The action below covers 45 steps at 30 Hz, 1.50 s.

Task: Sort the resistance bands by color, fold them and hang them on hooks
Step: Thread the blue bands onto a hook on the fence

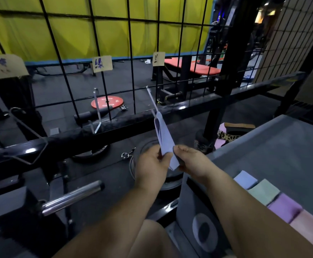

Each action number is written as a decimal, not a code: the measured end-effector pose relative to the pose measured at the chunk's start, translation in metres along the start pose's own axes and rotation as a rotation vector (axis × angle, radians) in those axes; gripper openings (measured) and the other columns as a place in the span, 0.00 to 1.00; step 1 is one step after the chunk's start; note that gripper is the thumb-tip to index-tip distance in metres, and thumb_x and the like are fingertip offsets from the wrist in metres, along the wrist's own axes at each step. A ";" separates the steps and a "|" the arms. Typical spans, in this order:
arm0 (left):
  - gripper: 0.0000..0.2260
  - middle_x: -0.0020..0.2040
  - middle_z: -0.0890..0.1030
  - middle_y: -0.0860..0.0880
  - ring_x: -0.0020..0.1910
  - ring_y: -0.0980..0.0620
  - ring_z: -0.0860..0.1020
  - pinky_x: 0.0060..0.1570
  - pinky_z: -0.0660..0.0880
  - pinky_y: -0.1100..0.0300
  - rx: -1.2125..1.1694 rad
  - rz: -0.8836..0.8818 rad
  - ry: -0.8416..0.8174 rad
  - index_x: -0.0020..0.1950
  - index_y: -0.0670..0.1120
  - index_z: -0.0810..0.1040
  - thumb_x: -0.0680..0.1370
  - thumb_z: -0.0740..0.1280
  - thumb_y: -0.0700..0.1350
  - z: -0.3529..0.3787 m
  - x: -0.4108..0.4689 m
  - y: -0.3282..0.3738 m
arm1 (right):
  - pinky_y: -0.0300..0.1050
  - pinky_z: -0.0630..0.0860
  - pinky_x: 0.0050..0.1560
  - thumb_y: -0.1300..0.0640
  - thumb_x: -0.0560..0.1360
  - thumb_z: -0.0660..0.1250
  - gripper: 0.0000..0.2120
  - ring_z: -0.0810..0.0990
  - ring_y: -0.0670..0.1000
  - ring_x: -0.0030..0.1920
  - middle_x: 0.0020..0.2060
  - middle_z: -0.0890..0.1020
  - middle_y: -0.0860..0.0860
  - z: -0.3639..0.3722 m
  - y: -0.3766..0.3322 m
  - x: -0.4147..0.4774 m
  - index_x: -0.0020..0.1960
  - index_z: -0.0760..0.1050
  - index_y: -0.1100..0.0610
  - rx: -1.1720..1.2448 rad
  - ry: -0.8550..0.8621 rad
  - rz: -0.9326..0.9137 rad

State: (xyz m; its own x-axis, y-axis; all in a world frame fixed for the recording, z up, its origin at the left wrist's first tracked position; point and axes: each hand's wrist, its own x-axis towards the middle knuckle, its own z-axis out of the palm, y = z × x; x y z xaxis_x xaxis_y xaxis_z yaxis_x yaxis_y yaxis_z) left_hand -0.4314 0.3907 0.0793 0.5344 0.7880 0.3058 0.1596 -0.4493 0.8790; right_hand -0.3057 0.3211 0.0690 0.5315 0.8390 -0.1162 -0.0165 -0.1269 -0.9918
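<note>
Dim indoor light, soft blur throughout, wide-angle bending at edges

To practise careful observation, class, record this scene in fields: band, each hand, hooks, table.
held band: pale blue band, top looped on right hook
left hand: pinches its lower end
right hand: pinches its lower end
middle hook: bare
grey table: folded bands in a row, blue, green, purple, pink

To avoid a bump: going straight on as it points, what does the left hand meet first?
The left hand would probably meet the metal hook at the lavender band's upper end; depth unclear.
</note>
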 end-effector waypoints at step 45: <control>0.18 0.44 0.82 0.52 0.42 0.52 0.79 0.42 0.76 0.54 0.330 -0.041 -0.183 0.47 0.48 0.79 0.81 0.56 0.59 0.018 -0.008 -0.039 | 0.35 0.71 0.34 0.50 0.78 0.67 0.09 0.76 0.45 0.35 0.35 0.80 0.49 0.000 0.018 -0.007 0.49 0.79 0.56 -0.164 0.182 0.059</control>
State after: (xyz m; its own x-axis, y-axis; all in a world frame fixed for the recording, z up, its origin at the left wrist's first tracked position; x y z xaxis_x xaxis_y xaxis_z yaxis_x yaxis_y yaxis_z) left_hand -0.4272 0.3950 0.0359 0.6564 0.7336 0.1761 0.4272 -0.5538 0.7147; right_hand -0.3097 0.3124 0.0523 0.6776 0.7204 -0.1477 0.0773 -0.2695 -0.9599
